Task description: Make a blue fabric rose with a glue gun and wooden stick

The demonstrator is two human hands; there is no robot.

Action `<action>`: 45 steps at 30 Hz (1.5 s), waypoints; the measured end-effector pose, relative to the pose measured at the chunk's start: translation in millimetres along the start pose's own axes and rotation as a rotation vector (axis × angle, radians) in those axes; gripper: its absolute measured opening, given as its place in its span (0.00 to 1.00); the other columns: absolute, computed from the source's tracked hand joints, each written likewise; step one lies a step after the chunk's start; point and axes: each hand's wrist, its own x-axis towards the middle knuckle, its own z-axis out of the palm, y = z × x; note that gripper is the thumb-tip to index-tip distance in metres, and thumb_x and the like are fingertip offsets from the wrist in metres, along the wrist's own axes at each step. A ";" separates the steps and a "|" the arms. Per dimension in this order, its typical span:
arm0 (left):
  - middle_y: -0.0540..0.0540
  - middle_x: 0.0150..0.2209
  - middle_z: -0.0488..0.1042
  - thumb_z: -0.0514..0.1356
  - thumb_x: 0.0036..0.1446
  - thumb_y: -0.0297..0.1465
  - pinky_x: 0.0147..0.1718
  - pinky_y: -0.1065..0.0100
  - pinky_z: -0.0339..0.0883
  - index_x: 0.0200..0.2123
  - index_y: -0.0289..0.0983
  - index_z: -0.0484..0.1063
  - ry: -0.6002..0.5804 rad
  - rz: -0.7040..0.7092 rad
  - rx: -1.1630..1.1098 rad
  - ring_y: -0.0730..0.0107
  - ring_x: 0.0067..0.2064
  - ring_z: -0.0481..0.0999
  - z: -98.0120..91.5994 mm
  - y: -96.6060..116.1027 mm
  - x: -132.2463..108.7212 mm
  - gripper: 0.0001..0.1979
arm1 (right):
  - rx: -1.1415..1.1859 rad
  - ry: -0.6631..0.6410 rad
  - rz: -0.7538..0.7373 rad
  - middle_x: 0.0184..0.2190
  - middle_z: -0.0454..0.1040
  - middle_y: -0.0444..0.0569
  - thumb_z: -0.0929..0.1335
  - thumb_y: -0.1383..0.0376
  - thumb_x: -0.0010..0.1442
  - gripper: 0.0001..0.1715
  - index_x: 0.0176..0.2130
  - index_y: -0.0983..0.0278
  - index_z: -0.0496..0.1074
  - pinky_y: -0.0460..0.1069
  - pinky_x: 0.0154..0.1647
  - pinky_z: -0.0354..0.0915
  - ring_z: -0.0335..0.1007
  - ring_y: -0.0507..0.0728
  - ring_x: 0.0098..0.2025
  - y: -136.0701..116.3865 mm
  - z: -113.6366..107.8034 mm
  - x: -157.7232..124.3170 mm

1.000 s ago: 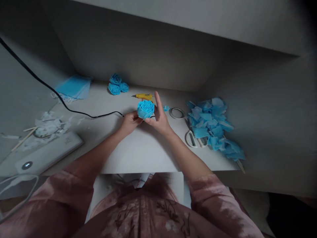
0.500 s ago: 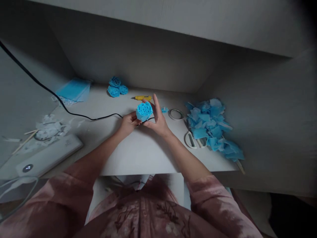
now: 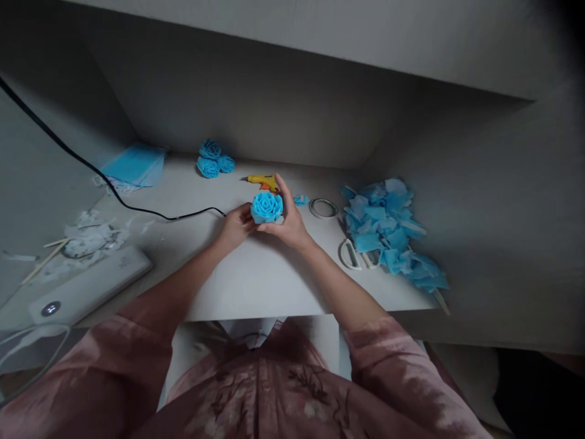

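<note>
A blue paper rose (image 3: pixel 266 207) is held over the white desk (image 3: pixel 256 274) between both hands. My left hand (image 3: pixel 235 226) pinches it from below on the left side. My right hand (image 3: pixel 287 218) wraps round its right side, fingers curled against the petals. Just behind the rose lies a yellow glue gun (image 3: pixel 262 180), whose black cord (image 3: pixel 137 210) runs off to the left.
A cluster of finished blue roses (image 3: pixel 211 158) sits at the back. Blue paper sheets (image 3: pixel 132 164) lie far left, a pile of cut blue pieces (image 3: pixel 388 228) at right, with white scissors (image 3: pixel 354 256) and a tape ring (image 3: pixel 323 208). White scraps (image 3: pixel 89 235) and a white device (image 3: pixel 86 283) lie left.
My right hand's fingers, stretched up beside the rose a second ago, have curled in round it. The rose sits a little lower and the view has shifted slightly.
</note>
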 end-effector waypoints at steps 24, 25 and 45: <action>0.45 0.34 0.83 0.76 0.37 0.40 0.42 0.60 0.77 0.30 0.36 0.78 0.042 -0.045 0.011 0.61 0.37 0.79 -3.2 -0.6 -1.8 0.19 | -0.028 0.068 -0.038 0.63 0.72 0.59 0.73 0.27 0.46 0.76 0.77 0.56 0.46 0.70 0.75 0.55 0.68 0.71 0.67 1.2 -0.7 1.1; 0.44 0.33 0.83 0.77 0.37 0.40 0.42 0.59 0.76 0.30 0.36 0.78 0.043 -0.044 0.014 0.60 0.37 0.79 -3.7 -2.0 -1.1 0.20 | -0.018 0.061 -0.050 0.63 0.72 0.60 0.74 0.27 0.43 0.78 0.77 0.56 0.46 0.71 0.76 0.53 0.67 0.72 0.68 0.2 -1.2 1.8; 0.47 0.28 0.79 0.74 0.43 0.42 0.39 0.63 0.74 0.28 0.35 0.79 -0.078 -0.059 0.017 0.61 0.35 0.77 -7.3 -11.3 0.5 0.17 | 0.014 -0.045 -0.023 0.76 0.56 0.57 0.77 0.30 0.41 0.82 0.78 0.53 0.42 0.67 0.77 0.53 0.55 0.72 0.76 -3.2 0.0 -2.4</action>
